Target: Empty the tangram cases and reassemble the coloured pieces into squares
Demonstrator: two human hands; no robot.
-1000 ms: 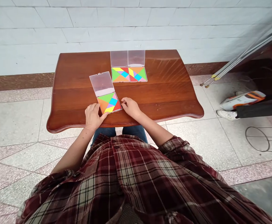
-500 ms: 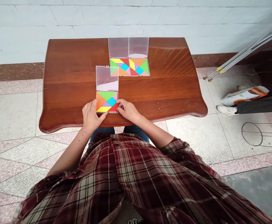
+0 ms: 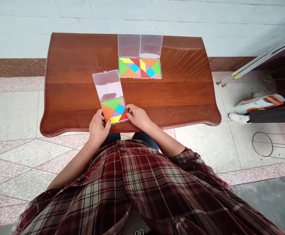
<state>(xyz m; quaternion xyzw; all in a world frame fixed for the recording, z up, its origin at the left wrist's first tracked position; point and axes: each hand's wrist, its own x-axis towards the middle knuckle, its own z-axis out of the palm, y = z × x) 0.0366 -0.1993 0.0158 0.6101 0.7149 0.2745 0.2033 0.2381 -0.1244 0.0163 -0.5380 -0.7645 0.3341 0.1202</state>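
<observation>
The open tangram case (image 3: pixel 113 110) lies tilted at the 6 o'clock edge of the bench (image 3: pixel 71 81). The left hand (image 3: pixel 98 129) and right hand (image 3: pixel 138 116) pinch its near corners, fingers narrow. Repositioning it appears in hand; the next move calls for steady two-handed control.

One table (image 3: pixel 181 94) holds three tangram cases (image 3: pixel 114 110), with three clear lids (image 3: pixel 107 85). There is one left hand (image 3: pixel 98 129) and one right hand (image 3: pixel 138 117).

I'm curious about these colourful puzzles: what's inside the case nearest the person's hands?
Inside the open plastic case lie flat puzzle pieces in green, orange, blue, yellow, red, pink and purple. The left hand and right hand cover its near corners, hiding what lies beneath.
</observation>
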